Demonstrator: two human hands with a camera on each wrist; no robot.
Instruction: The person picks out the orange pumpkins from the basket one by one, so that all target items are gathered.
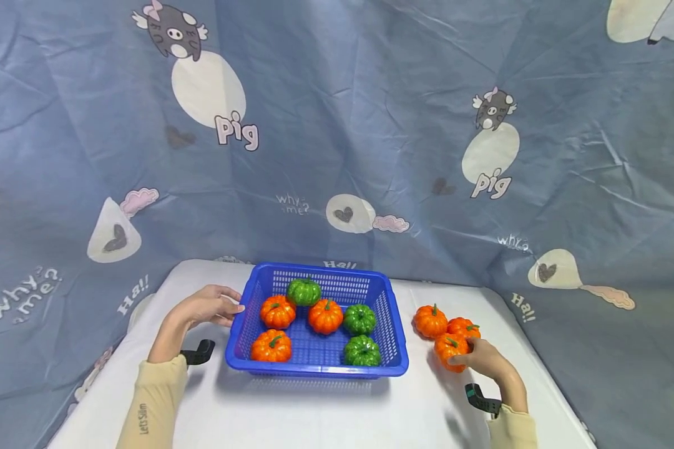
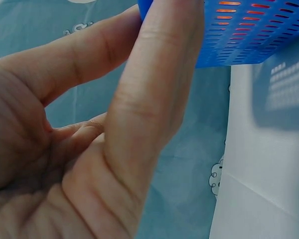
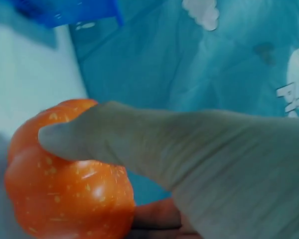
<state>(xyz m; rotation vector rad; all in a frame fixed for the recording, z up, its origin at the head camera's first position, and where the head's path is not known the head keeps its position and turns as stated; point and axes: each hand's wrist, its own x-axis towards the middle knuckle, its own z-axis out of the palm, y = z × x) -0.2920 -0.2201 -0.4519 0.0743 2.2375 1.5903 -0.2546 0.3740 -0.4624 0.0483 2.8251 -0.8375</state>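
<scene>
My left hand (image 1: 210, 305) is at the left side of a blue plastic basket (image 1: 317, 370), its thumb and fingertips right at the rim, fingers loosely bent. In the left wrist view the thumb (image 2: 154, 74) overlaps the basket's corner. Inside the basket sit three orange toy pumpkins (image 1: 326, 317) and three green ones (image 1: 362, 351). On the right, my right hand (image 1: 485, 360) grips an orange pumpkin (image 3: 70, 194), thumb on its near side and fingers behind it. Two more orange pumpkins (image 1: 430, 322) lie just beyond it.
A white-covered table (image 1: 292, 418) carries everything. Behind and around it hangs a blue-grey cloth (image 1: 326, 125) with pig prints. The basket stands between the two hands, left of the loose pumpkins.
</scene>
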